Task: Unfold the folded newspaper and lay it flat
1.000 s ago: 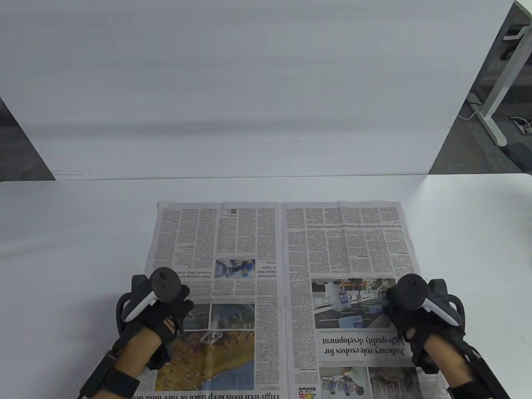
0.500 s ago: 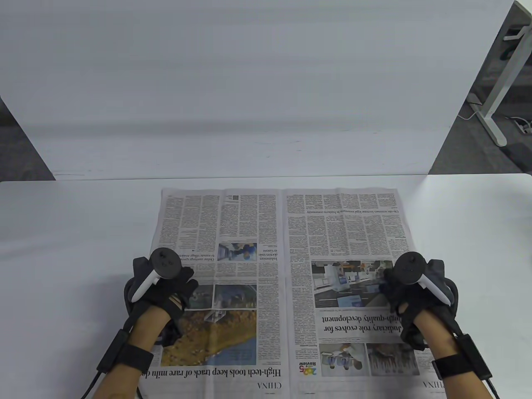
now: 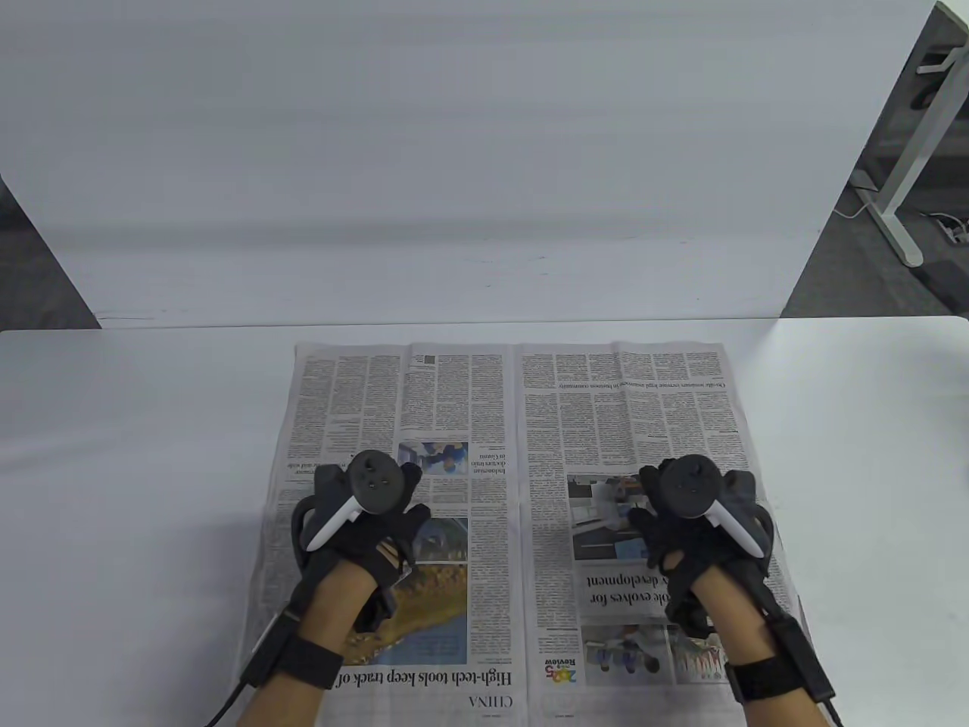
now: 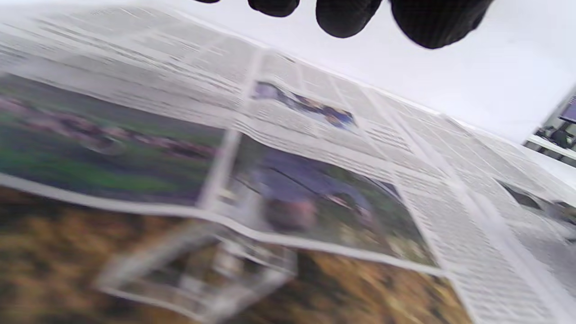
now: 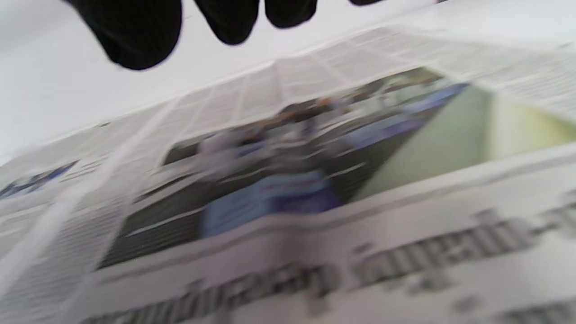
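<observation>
The newspaper (image 3: pixel 522 424) lies opened out as a two-page spread on the white table (image 3: pixel 136 424), with its centre fold running away from me and its near edge at the bottom of the table view. My left hand (image 3: pixel 401 515) is over the left page, by the landscape photo. My right hand (image 3: pixel 651 522) is over the right page, by the photo above the headline. In the left wrist view the fingertips (image 4: pixel 346 18) hang clear above the paper (image 4: pixel 315 148), holding nothing. The right wrist view shows the same: fingertips (image 5: pixel 135 31) clear above the paper (image 5: pixel 288 198).
A white panel (image 3: pixel 454 189) stands along the table's far edge. Bare tabletop flanks the paper on the left and on the right (image 3: pixel 870 424). A desk leg (image 3: pixel 901 197) stands on the floor at the far right.
The newspaper first slid away from me with both hands at its side edges. Both hands have since moved inward, from the outer edges onto the two pages.
</observation>
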